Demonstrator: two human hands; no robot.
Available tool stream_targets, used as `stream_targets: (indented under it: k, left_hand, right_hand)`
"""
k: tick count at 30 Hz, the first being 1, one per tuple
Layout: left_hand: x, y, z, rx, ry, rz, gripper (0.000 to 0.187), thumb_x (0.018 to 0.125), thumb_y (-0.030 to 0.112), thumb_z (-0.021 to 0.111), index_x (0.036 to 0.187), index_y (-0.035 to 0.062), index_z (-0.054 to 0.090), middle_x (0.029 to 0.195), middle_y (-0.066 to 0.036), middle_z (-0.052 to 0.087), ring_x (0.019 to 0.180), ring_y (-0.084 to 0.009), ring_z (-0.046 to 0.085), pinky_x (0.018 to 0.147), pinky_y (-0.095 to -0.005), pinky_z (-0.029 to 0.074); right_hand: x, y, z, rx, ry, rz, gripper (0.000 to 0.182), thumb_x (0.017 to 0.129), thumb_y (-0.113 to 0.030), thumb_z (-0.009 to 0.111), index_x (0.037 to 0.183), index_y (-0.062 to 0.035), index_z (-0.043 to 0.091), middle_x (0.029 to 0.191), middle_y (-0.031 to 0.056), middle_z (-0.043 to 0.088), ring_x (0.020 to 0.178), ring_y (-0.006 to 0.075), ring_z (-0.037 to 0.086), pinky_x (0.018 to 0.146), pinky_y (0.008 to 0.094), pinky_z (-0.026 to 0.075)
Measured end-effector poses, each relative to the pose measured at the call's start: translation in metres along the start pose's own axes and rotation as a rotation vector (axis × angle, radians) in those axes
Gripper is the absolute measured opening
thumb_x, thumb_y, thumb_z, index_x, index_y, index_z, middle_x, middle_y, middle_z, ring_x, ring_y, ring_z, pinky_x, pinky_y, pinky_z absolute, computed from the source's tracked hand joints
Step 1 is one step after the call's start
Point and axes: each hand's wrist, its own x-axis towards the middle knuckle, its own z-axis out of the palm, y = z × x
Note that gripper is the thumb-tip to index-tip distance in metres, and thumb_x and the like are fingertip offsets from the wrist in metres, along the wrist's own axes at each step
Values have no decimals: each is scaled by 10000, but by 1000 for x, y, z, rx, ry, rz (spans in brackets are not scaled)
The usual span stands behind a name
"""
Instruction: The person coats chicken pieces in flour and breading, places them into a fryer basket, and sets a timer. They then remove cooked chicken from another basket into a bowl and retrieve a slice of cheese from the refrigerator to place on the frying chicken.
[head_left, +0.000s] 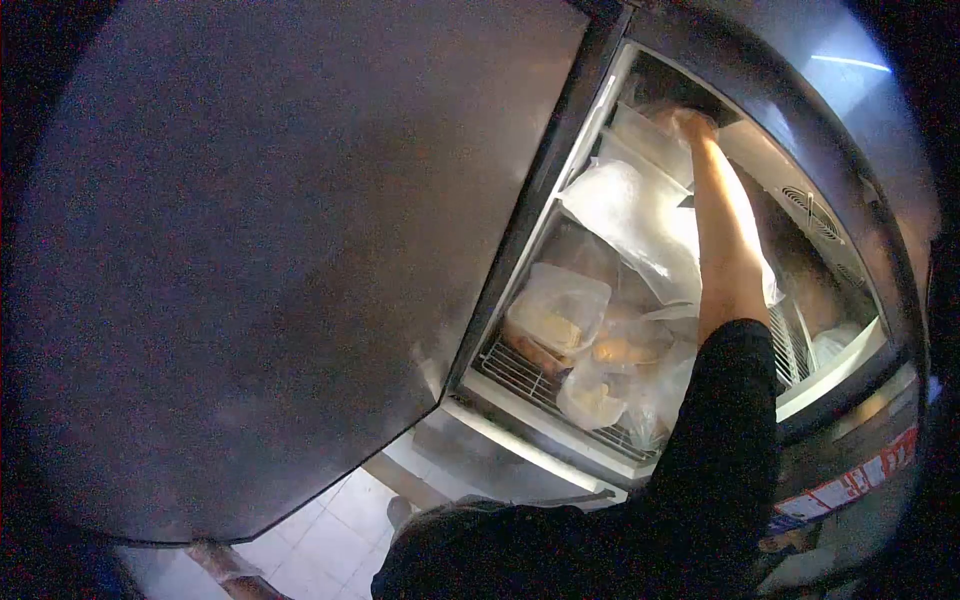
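My right arm reaches deep into an open refrigerated cabinet. At its far end, my right hand is closed among crumpled clear plastic; what its fingers hold, if anything, is hard to make out. Just below the hand lies a large white plastic bag, lit brightly and partly behind my forearm. My left hand is at the bottom edge of the big dark door, with a whitish band near the wrist. The door hides its fingers.
Clear bags of yellowish food sit on a wire rack nearer me, with another small bag at the front. A round vent is in the right inner wall. White floor tiles show below the door.
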Motion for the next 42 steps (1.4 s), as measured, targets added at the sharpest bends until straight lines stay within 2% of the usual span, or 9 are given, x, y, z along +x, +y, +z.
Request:
stream_targets:
  k: [6,7,9,10,12,15,31,33,42]
  left_hand:
    - [14,4,-3,18,-9,-22,375,888,190,401,1223,22,405,1197,-129,470,1056,-197,466,905,-351,370]
    - [12,4,-10,22,-14,-29,376,888,190,402,1224,22,404,1198,-129,469,1056,-196,466,905,-351,370]
    - [10,4,-28,33,-21,-45,378,888,190,403,1226,21,402,1199,-129,468,1055,-196,466,905,-350,370]
    - [10,4,-22,37,-25,-55,379,888,190,403,1226,21,401,1200,-129,467,1055,-195,466,904,-350,371]
    - [17,6,-16,42,-30,-67,380,887,189,404,1228,20,399,1201,-129,466,1054,-194,466,904,-350,371]
    - [30,13,-12,45,-27,-69,383,887,189,405,1230,19,396,1203,-129,463,1053,-193,466,903,-349,371]
    - [23,16,-35,93,-75,-177,398,885,186,413,1242,13,381,1214,-128,451,1047,-187,464,898,-345,373]
    - [23,22,-38,91,-77,-171,400,885,186,414,1244,13,379,1216,-128,450,1046,-186,464,897,-344,374]
    - [-9,21,-60,132,-128,-172,409,884,184,418,1251,10,371,1222,-128,443,1043,-182,464,895,-342,375]
  right_hand:
    - [4,3,8,-225,68,-114,559,745,-504,463,1148,-124,541,1281,139,434,1191,356,380,991,430,304]
    - [29,47,30,-224,68,-116,559,745,-504,463,1148,-124,541,1281,139,434,1191,356,380,991,430,304]
    - [106,91,75,-36,168,120,686,769,-545,433,1250,-56,437,1316,153,383,1242,285,334,1025,379,267]
    - [94,71,69,-33,169,117,686,769,-545,433,1250,-56,437,1316,153,383,1242,285,334,1025,379,267]
    - [57,24,53,-126,54,-181,557,752,-491,470,1162,-119,529,1262,134,455,1157,371,417,986,446,311]
    - [-24,-21,-19,-401,-145,-100,584,832,-471,344,1210,-42,458,1274,146,436,1183,297,404,992,383,312]
    - [-89,-104,-55,-514,13,-348,474,818,-343,407,1195,-64,472,1199,134,498,1081,302,484,924,375,384]
    - [-125,-82,-61,-543,28,-366,462,816,-326,415,1193,-67,474,1189,132,507,1067,303,495,915,374,394]
    - [-118,-100,-81,-648,69,-514,414,807,-250,453,1184,-80,483,1144,124,544,1006,306,543,875,370,437]
